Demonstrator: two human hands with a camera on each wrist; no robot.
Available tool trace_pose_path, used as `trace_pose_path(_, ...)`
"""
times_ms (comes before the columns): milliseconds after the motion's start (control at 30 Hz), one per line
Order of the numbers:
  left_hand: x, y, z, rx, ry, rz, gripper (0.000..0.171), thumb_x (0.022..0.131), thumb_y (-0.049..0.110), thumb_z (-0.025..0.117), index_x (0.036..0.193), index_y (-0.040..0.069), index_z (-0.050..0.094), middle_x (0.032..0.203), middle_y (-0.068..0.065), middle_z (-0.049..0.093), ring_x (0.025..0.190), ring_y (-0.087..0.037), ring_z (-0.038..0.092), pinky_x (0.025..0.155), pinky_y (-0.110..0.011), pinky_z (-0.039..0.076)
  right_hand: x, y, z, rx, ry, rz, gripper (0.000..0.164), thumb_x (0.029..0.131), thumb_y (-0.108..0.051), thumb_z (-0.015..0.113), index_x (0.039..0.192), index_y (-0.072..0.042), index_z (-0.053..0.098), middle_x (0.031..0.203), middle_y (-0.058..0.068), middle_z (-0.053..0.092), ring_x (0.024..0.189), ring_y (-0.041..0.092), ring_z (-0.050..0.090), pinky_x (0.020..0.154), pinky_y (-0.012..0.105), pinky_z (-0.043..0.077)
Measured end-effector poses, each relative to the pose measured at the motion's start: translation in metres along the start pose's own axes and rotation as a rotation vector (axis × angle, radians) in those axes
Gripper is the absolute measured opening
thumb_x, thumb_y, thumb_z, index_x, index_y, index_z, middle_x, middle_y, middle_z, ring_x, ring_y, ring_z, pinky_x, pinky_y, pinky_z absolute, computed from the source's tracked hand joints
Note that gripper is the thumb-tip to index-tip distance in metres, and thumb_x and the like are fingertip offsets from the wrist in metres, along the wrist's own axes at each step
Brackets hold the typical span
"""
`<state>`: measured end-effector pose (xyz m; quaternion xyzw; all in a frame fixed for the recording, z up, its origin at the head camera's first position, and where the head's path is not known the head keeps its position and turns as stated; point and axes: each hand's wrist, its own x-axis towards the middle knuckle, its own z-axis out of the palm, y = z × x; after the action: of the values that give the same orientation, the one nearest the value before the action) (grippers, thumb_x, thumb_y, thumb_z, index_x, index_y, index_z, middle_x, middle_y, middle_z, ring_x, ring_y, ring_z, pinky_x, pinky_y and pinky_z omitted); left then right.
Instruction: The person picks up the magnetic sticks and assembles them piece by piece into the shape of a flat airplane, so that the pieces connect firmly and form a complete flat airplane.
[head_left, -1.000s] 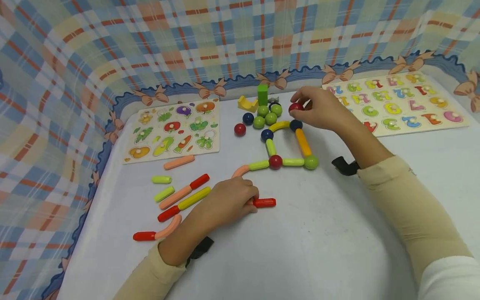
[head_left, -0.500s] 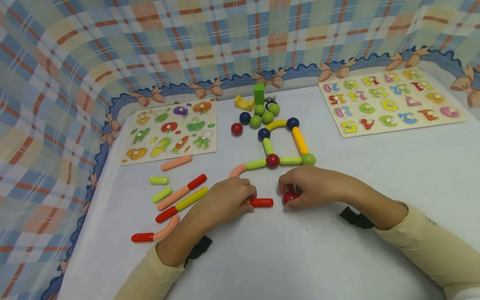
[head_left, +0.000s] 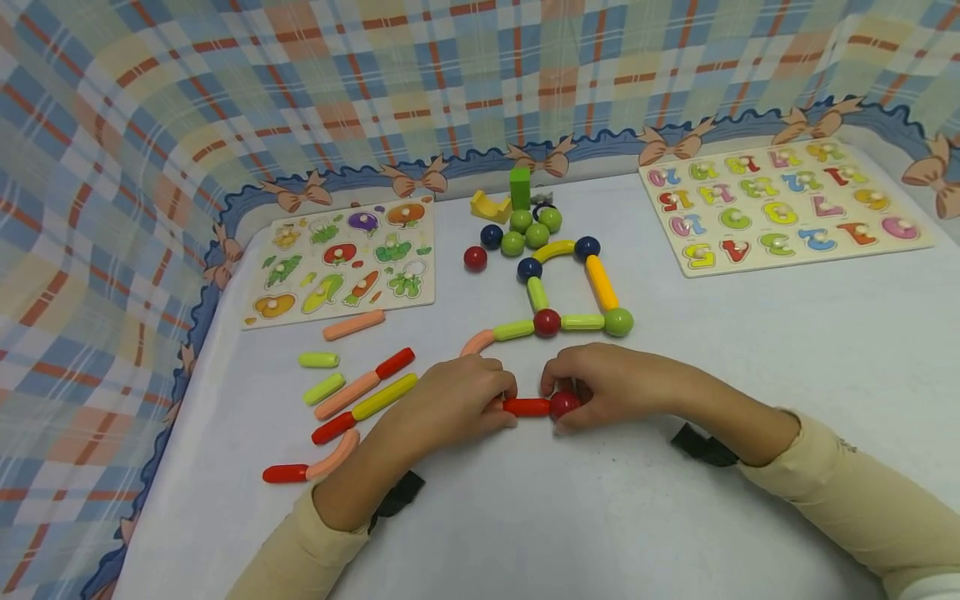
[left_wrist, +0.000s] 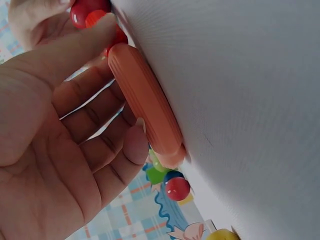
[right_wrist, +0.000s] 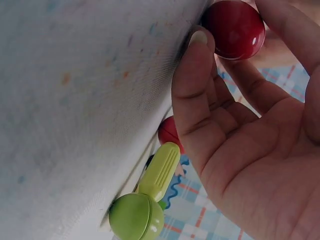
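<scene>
A red ball [head_left: 565,405] lay around the middle of the white surface [head_left: 750,342], touching the right end of a red rod [head_left: 527,407]. The right hand [head_left: 611,382] was clamped on the ball between thumb and fingers; the left hand [head_left: 459,400] pinched the rod, with a salmon rod [left_wrist: 145,97] along its fingers (mostly hidden from above). Toward the far edge stood a joined loop — a second red ball [head_left: 547,322], a green ball [head_left: 618,322], an orange rod [head_left: 602,283], a yellow curved rod [head_left: 555,251] and two dark blue balls [head_left: 587,247]. Nearer that edge sat a cluster of green balls [head_left: 537,235] beside a green block [head_left: 520,188]. Loose rods [head_left: 385,396] lay toward the left edge. A vegetable puzzle board [head_left: 420,292] occupied the far left corner, a number board [head_left: 757,260] the far right — both flat.
</scene>
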<state>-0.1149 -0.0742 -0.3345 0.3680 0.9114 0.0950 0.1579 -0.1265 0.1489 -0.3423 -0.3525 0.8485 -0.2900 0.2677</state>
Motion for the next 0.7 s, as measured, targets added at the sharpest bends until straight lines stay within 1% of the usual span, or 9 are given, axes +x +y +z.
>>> trace_pose_path(133, -0.002, 0.000, -0.002, -0.003, 0.003, -0.008, 0.027, 0.077, 0.039, 0.069, 0.094, 0.019, 0.066, 0.073, 0.008, 0.050, 0.065, -0.007, 0.046, 0.054, -0.021, 0.039, -0.003, 0.001, -0.004, 0.005, -0.008, 0.041, 0.035, 0.071, -0.039, 0.075, 0.100, -0.027, 0.060, 0.083, -0.012, 0.059, 0.074, 0.008, 0.055, 0.064, 0.026, 0.047)
trace_pose_path(200, -0.005, -0.001, -0.005, -0.005, 0.015, -0.018, 0.027, 0.078, 0.038, 0.069, 0.097, 0.019, 0.067, 0.077, 0.009, 0.053, 0.068, -0.007, 0.046, 0.058, -0.021, 0.040, -0.007, 0.002, -0.010, -0.001, -0.011, 0.070, 0.038, 0.070, -0.043, 0.074, 0.102, -0.029, 0.060, 0.083, -0.012, 0.059, 0.074, 0.010, 0.055, 0.063, 0.027, 0.047)
trace_pose_path(267, -0.010, -0.004, -0.010, -0.016, 0.029, -0.044, 0.029, 0.078, 0.038, 0.069, 0.100, 0.019, 0.067, 0.083, 0.009, 0.056, 0.073, -0.007, 0.047, 0.062, -0.022, 0.042, -0.011, 0.004, -0.018, -0.007, -0.012, 0.091, 0.040, 0.070, -0.044, 0.074, 0.104, -0.029, 0.059, 0.083, -0.010, 0.058, 0.074, 0.012, 0.055, 0.062, 0.028, 0.047)
trace_pose_path(367, -0.022, -0.011, -0.018, 0.002, 0.065, -0.102, 0.031, 0.079, 0.039, 0.068, 0.104, 0.020, 0.067, 0.090, 0.009, 0.058, 0.080, -0.006, 0.047, 0.071, -0.023, 0.043, -0.018, 0.007, -0.032, -0.002, 0.002, 0.120, 0.039, 0.073, -0.043, 0.072, 0.105, -0.025, 0.059, 0.081, -0.007, 0.057, 0.074, 0.015, 0.054, 0.062, 0.030, 0.047)
trace_pose_path(467, -0.040, -0.023, -0.025, 0.019, 0.099, -0.183, 0.033, 0.078, 0.039, 0.068, 0.105, 0.020, 0.066, 0.093, 0.010, 0.059, 0.086, -0.006, 0.049, 0.076, -0.027, 0.043, -0.025, 0.011, -0.047, -0.001, 0.030, 0.141, 0.037, 0.076, -0.041, 0.070, 0.106, -0.021, 0.059, 0.080, -0.005, 0.057, 0.075, 0.016, 0.054, 0.063, 0.031, 0.047)
trace_pose_path(567, -0.066, -0.039, -0.028, -0.002, 0.122, -0.299, 0.031, 0.077, 0.036, 0.070, 0.103, 0.020, 0.066, 0.091, 0.008, 0.060, 0.084, -0.009, 0.051, 0.077, -0.031, 0.044, -0.031, 0.017, -0.059, -0.016, 0.069, 0.163, 0.037, 0.076, -0.043, 0.068, 0.104, -0.021, 0.060, 0.079, -0.003, 0.057, 0.075, 0.017, 0.054, 0.062, 0.032, 0.046)
trace_pose_path(667, -0.094, -0.056, -0.027, -0.044, 0.106, -0.426, 0.032, 0.074, 0.036, 0.073, 0.100, 0.018, 0.066, 0.085, 0.006, 0.059, 0.078, -0.013, 0.051, 0.074, -0.034, 0.044, -0.035, 0.023, -0.067, -0.039, 0.102, 0.185, 0.037, 0.077, -0.045, 0.067, 0.103, -0.021, 0.060, 0.079, -0.002, 0.057, 0.072, 0.018, 0.053, 0.059, 0.032, 0.045)
trace_pose_path(700, -0.104, -0.060, -0.027, -0.061, 0.092, -0.473, 0.034, 0.073, 0.038, 0.074, 0.100, 0.018, 0.066, 0.084, 0.006, 0.058, 0.077, -0.014, 0.050, 0.073, -0.035, 0.044, -0.035, 0.026, -0.069, -0.041, 0.108, 0.190, 0.036, 0.077, -0.045, 0.067, 0.103, -0.021, 0.060, 0.079, -0.002, 0.057, 0.071, 0.018, 0.052, 0.059, 0.031, 0.044)
